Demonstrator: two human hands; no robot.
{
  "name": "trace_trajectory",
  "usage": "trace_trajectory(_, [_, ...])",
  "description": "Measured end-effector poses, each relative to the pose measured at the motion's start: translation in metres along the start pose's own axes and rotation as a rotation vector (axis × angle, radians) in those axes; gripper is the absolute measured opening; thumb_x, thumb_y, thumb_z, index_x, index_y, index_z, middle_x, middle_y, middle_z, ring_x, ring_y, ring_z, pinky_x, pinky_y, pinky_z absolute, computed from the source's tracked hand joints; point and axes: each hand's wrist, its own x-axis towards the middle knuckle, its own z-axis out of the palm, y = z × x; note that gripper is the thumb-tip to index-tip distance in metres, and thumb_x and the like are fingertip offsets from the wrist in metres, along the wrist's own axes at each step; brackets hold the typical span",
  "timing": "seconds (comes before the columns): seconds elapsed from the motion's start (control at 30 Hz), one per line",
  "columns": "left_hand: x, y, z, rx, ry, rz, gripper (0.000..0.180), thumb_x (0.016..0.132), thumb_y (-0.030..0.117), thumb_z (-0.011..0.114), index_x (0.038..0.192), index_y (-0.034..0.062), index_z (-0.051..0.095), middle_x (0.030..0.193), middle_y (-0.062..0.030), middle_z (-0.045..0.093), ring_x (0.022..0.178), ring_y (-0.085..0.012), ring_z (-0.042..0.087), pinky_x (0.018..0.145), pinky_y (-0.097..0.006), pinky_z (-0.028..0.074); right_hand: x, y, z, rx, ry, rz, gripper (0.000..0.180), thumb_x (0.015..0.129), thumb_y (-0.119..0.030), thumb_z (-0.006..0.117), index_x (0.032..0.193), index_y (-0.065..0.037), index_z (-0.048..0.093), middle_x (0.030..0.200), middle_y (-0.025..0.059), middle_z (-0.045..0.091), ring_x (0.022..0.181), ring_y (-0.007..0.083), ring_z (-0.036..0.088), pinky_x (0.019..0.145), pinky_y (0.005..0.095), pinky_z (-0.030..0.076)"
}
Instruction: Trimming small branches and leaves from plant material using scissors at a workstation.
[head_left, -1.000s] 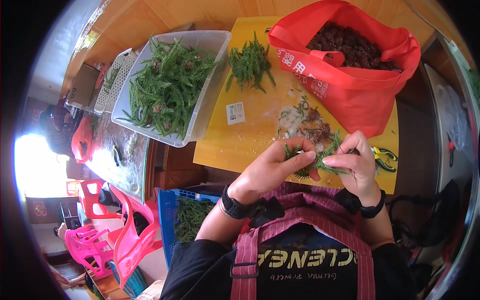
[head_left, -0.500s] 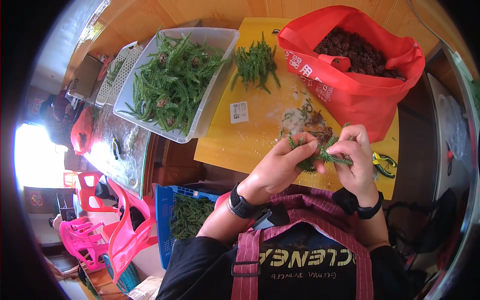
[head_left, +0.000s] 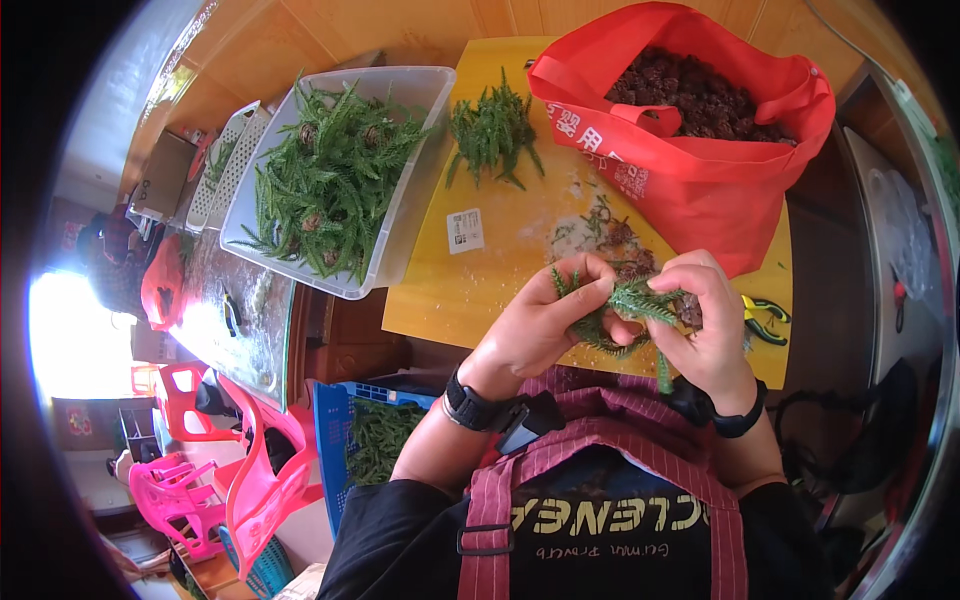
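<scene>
Head view: left hand (head_left: 535,325) and right hand (head_left: 705,325) both pinch one green sprig (head_left: 632,302), fingers closed on it, above yellow board (head_left: 470,290). Red bag (head_left: 700,150) at 12 o'clock; clear bin (head_left: 405,215) at 10.

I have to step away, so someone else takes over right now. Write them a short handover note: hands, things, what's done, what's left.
Left hand and right hand: both grip one green sprig over the near edge of the yellow board.
Clear bin, left of the board: full of green sprigs.
Small sprig pile at the board's far edge.
Red bag, right: holds brown cones.
Pliers lie beside the right hand.
Done: loose trimmings already lie on the board.
Left: the sprig in hand; the bin is full.
</scene>
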Motion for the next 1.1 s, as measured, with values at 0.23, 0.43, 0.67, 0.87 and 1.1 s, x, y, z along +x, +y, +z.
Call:
trace_trajectory(0.23, [0.000, 0.005, -0.010, 0.054, -0.092, -0.099, 0.014, 0.091, 0.006, 0.052, 0.103, 0.0000, 0.049, 0.090, -0.0096, 0.060, 0.078, -0.0192, 0.065, 0.074, -0.030, 0.053, -0.002, -0.003, -0.003, -0.024, -0.006, -0.032, 0.026, 0.066, 0.004, 0.062, 0.089, -0.004, 0.052, 0.083, 0.0111, 0.052, 0.071, 0.0203, 0.054, 0.063, 0.0283, 0.043])
trace_trajectory(0.43, [-0.004, -0.002, -0.004, 0.161, -0.034, 0.053, 0.019, 0.085, 0.003, 0.060, 0.101, -0.0013, 0.051, 0.086, -0.0069, 0.061, 0.076, -0.0141, 0.062, 0.072, -0.026, 0.051, 0.001, -0.002, -0.001, -0.022, -0.008, 0.149, 0.021, 0.066, 0.003, 0.061, 0.084, -0.002, 0.051, 0.080, 0.0073, 0.052, 0.070, 0.0186, 0.054, 0.061, 0.0271, 0.042])
trace_trajectory(0.67, [0.000, -0.005, -0.007, 0.341, 0.074, -0.007, 0.014, 0.088, 0.006, 0.058, 0.100, -0.0004, 0.053, 0.085, -0.0047, 0.060, 0.075, -0.0121, 0.060, 0.073, -0.026, 0.050, 0.002, 0.001, 0.001, 0.012, 0.005, 0.239, 0.027, 0.064, 0.004, 0.066, 0.087, -0.003, 0.052, 0.085, 0.0066, 0.052, 0.075, 0.0175, 0.054, 0.064, 0.0260, 0.042])
trace_trajectory(0.87, [0.001, -0.002, -0.008, 0.048, -0.020, -0.056, 0.018, 0.092, 0.014, 0.053, 0.099, -0.0019, 0.055, 0.081, -0.0037, 0.056, 0.071, -0.0120, 0.055, 0.081, -0.032, 0.049, 0.003, -0.002, 0.002, -0.091, 0.139, 0.044, 0.034, 0.062, 0.004, 0.074, 0.089, -0.006, 0.056, 0.089, 0.0069, 0.049, 0.078, 0.0172, 0.054, 0.065, 0.0263, 0.043])
trace_trajectory(1.1, [0.002, -0.003, -0.005, 0.160, 0.026, -0.026, 0.017, 0.091, 0.014, 0.055, 0.098, -0.0016, 0.057, 0.081, -0.0030, 0.057, 0.073, -0.0115, 0.057, 0.078, -0.028, 0.049, -0.004, -0.002, 0.003, -0.319, 0.095, -0.060, 0.026, 0.062, 0.004, 0.074, 0.083, -0.010, 0.064, 0.086, 0.0046, 0.050, 0.063, 0.0143, 0.055, 0.053, 0.0269, 0.044])
